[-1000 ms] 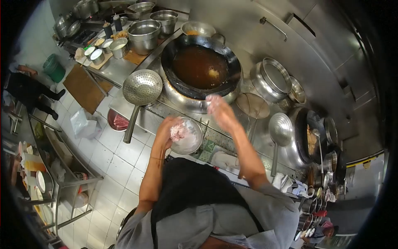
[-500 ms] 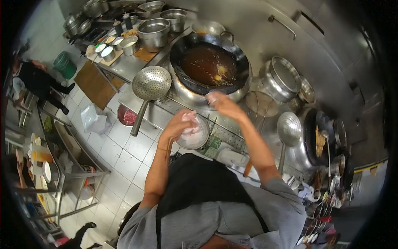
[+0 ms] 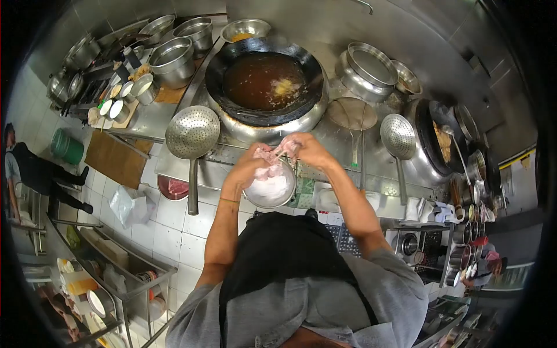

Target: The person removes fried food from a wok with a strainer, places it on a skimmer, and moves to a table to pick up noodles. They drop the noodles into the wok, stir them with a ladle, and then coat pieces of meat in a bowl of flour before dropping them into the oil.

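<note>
My left hand is closed around pale, flour-dusted pieces that look like raw meat. My right hand pinches at the same clump from the other side, its fingertips powdery. Just below both hands is a metal bowl of white flour. Beyond them sits a large black wok of brown oil, where a yellowish piece bubbles right of centre.
A perforated ladle lies left of the wok, with another skimmer and a mesh strainer to the right. Metal pots stand at back left. A person is at far left.
My right hand has come back from the wok's near edge to the pieces in my left hand. The view has shifted, and the frying pieces now show as one bubbling patch.
</note>
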Demonstrator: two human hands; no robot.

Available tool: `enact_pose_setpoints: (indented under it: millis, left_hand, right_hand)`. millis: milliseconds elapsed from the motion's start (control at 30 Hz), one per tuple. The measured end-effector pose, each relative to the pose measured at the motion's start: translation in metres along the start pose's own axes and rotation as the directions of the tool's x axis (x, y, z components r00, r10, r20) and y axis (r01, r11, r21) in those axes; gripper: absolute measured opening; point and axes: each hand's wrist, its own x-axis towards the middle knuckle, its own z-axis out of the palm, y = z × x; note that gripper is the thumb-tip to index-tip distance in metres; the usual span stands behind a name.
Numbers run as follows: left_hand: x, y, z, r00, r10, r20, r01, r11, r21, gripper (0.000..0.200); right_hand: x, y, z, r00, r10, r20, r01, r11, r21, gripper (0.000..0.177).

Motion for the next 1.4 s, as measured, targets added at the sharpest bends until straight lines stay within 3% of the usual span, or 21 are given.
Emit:
enact_pose_setpoints:
  millis: [33, 67, 133, 267, 367, 433, 533, 600, 667, 700, 767, 800, 867, 900, 933, 967, 1000, 1200, 1300, 1333, 1400]
  left_hand:
    - [-0.001, 0.002, -0.006, 0.998, -0.034, 0.056, 0.042, 0.99, -0.138, 0.043]
    - [-0.001, 0.003, -0.008, 0.997, -0.039, 0.065, 0.047, 0.989, -0.139, 0.043]
    - [-0.003, 0.005, -0.011, 0.997, -0.042, 0.058, 0.053, 0.98, -0.191, 0.038]
    - [-0.001, 0.002, -0.017, 0.991, -0.067, 0.118, 0.099, 0.951, -0.291, 0.039]
    - [-0.001, 0.0, -0.02, 0.986, -0.093, 0.137, 0.125, 0.96, -0.252, 0.051]
    - [-0.002, 0.001, -0.016, 0.993, 0.025, 0.118, -0.015, 0.997, -0.078, 0.056]
    - [-0.005, 0.01, -0.01, 1.0, -0.006, 0.025, 0.005, 0.999, 0.034, 0.058]
    - [-0.002, 0.005, -0.01, 0.999, 0.053, -0.008, -0.052, 0.994, 0.098, 0.058]
    - [-0.003, 0.004, -0.008, 0.994, 0.105, -0.038, -0.098, 0.981, 0.168, 0.057]
    - [-0.005, 0.008, -0.007, 1.0, -0.001, 0.016, 0.0, 0.998, 0.068, 0.055]
    - [-0.006, 0.007, -0.008, 0.992, -0.102, 0.076, 0.103, 0.994, -0.021, 0.052]
    - [-0.005, 0.001, -0.01, 0.995, -0.067, 0.072, 0.068, 0.997, -0.021, 0.044]
    - [-0.005, -0.003, -0.004, 0.998, -0.03, 0.059, 0.031, 0.999, -0.017, 0.038]
    - [-0.005, -0.003, 0.002, 0.998, -0.059, 0.029, 0.06, 0.997, -0.042, 0.036]
    - [-0.004, -0.003, 0.008, 0.996, -0.085, -0.001, 0.085, 0.994, -0.069, 0.035]
    - [-0.002, -0.006, 0.016, 0.997, -0.077, -0.012, 0.076, 0.995, -0.067, 0.035]
    - [0.001, -0.012, 0.024, 0.997, -0.081, -0.015, 0.079, 0.988, -0.134, 0.038]
    - [-0.005, -0.032, 0.035, 0.995, -0.102, 0.018, 0.1, 0.911, -0.399, 0.046]
    - [-0.018, -0.025, 0.044, 1.0, 0.014, 0.024, 0.001, 0.835, -0.55, 0.051]
    - [-0.016, -0.026, 0.047, 1.0, 0.009, 0.015, 0.0, 0.834, -0.551, 0.051]
    - [-0.009, -0.028, 0.057, 0.997, 0.005, -0.072, -0.035, 0.911, -0.411, 0.058]
  right_hand:
    - [0.001, 0.004, -0.002, 0.998, 0.022, -0.057, -0.014, 0.988, 0.152, 0.016]
    - [-0.001, 0.002, 0.0, 0.997, 0.026, -0.066, -0.016, 0.988, 0.152, 0.016]
    - [-0.005, -0.003, 0.006, 0.998, 0.057, -0.006, -0.044, 0.825, 0.563, 0.015]
    - [-0.001, 0.013, 0.022, 0.999, 0.031, 0.031, -0.044, 0.684, 0.728, 0.016]
    - [0.003, 0.028, 0.026, 0.986, 0.163, 0.015, -0.135, 0.753, 0.644, 0.017]
    - [0.002, 0.025, 0.031, 0.973, 0.219, 0.075, -0.225, 0.823, 0.522, 0.019]
    - [-0.003, 0.007, 0.045, 0.959, 0.197, 0.205, -0.274, 0.831, 0.485, 0.018]
    - [0.0, 0.013, 0.034, 0.966, 0.098, 0.24, -0.198, 0.877, 0.439, 0.013]
    - [-0.001, 0.011, 0.02, 0.943, 0.215, 0.255, -0.238, 0.969, 0.062, 0.011]
    - [-0.004, 0.009, 0.016, 0.941, 0.213, 0.262, -0.237, 0.969, 0.065, 0.011]
    - [-0.01, 0.006, 0.006, 0.992, -0.023, 0.124, 0.059, 0.954, -0.293, 0.004]
    - [-0.01, 0.01, -0.001, 0.991, -0.029, 0.128, 0.065, 0.955, -0.289, 0.004]
    - [-0.007, 0.014, -0.013, 0.995, -0.078, 0.068, 0.081, 0.995, -0.056, 0.005]
    - [-0.008, 0.007, -0.022, 0.996, 0.033, 0.08, -0.024, 0.994, -0.109, 0.009]
    - [-0.008, 0.006, -0.026, 0.996, 0.024, 0.091, -0.014, 0.994, -0.111, 0.009]
    - [-0.008, 0.006, -0.029, 0.99, 0.05, 0.135, -0.087, 0.955, 0.282, 0.011]
    - [-0.009, 0.007, -0.031, 0.98, 0.061, 0.189, -0.168, 0.761, 0.627, 0.013]
    - [-0.007, 0.022, -0.051, 0.983, 0.013, 0.186, -0.15, 0.648, 0.747, 0.013]
    - [-0.001, 0.037, -0.058, 0.987, 0.064, 0.145, -0.155, 0.578, 0.801, 0.016]
    - [0.003, 0.045, -0.058, 0.987, 0.127, 0.1, -0.153, 0.526, 0.837, 0.017]
    - [0.009, 0.06, -0.055, 0.981, 0.064, 0.186, -0.192, 0.497, 0.846, 0.018]
